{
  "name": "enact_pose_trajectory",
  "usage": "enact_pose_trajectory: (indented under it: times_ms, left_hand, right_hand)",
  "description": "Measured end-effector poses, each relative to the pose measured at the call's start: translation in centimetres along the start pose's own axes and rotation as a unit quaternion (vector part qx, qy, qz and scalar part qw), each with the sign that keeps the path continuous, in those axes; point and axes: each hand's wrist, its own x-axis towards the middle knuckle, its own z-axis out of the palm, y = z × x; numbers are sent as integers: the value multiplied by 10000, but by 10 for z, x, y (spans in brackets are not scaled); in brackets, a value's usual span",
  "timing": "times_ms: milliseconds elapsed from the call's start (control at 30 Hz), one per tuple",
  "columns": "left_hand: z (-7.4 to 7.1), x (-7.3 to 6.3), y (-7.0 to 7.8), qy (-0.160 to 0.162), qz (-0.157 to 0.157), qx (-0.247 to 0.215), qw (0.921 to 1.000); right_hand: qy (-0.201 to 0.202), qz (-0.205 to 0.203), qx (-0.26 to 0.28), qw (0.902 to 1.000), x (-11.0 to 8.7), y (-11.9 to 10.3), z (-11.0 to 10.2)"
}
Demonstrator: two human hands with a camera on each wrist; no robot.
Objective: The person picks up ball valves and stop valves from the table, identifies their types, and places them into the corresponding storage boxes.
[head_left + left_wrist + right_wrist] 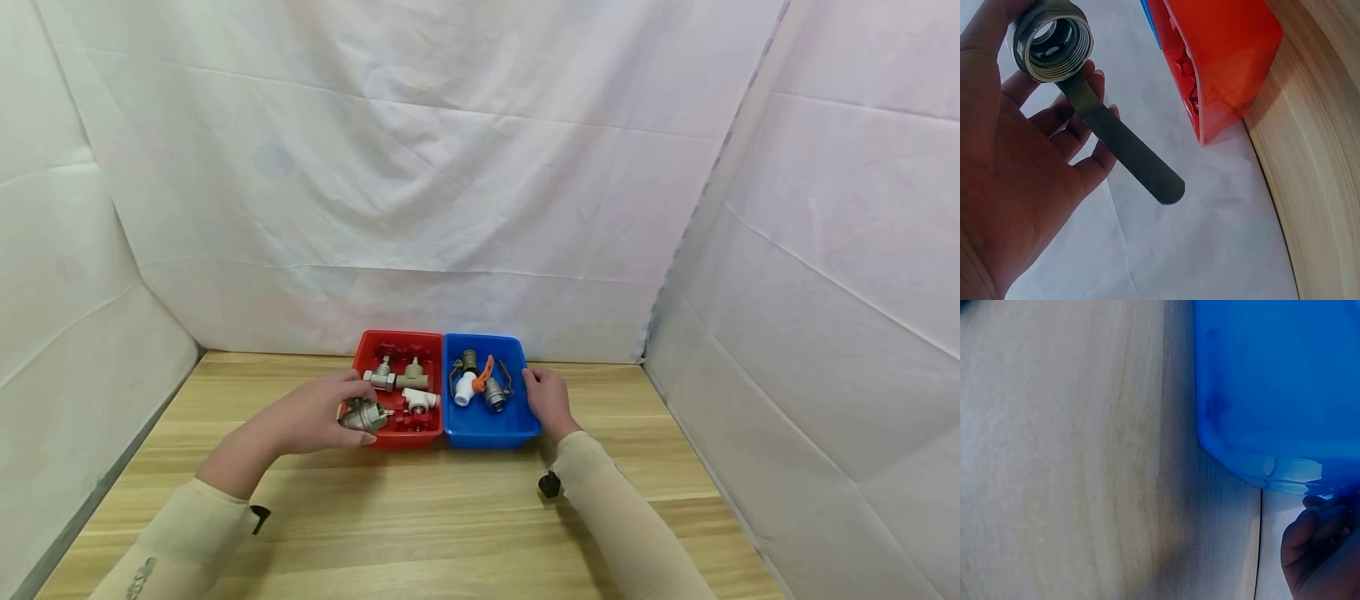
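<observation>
My left hand (311, 414) grips a silver metal ball valve (365, 416) over the front left of the red bin (401, 442). In the left wrist view, the valve's threaded opening faces the camera, and its flat lever handle (1129, 150) points away past the fingers. My right hand (549, 402) holds the right rim of the blue bin (491, 439), fingers curled at the edge in the right wrist view. Inside the red bin lie a metal valve (379, 380), a beige valve (412, 380) and a white valve (420, 400), with red handwheels.
The two bins stand side by side on the wooden table (420, 533). In the blue bin lie a white valve (466, 389) with an orange handle, a brass-coloured valve (469, 359) and a metal ball valve (496, 395). White cloth walls (420, 192) enclose the table's back and sides.
</observation>
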Motion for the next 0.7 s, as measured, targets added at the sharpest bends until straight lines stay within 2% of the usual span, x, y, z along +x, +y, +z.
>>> enact_pose_trajectory:
  times_ms: [400,700]
  left_hand:
    - [6,11,4,96,-115,29,9999]
    - [11,30,14,236,-109,227,9994]
  right_hand:
    - [28,19,82,10000,2,2,2]
    - [54,-27,-2,10000,3,3,2]
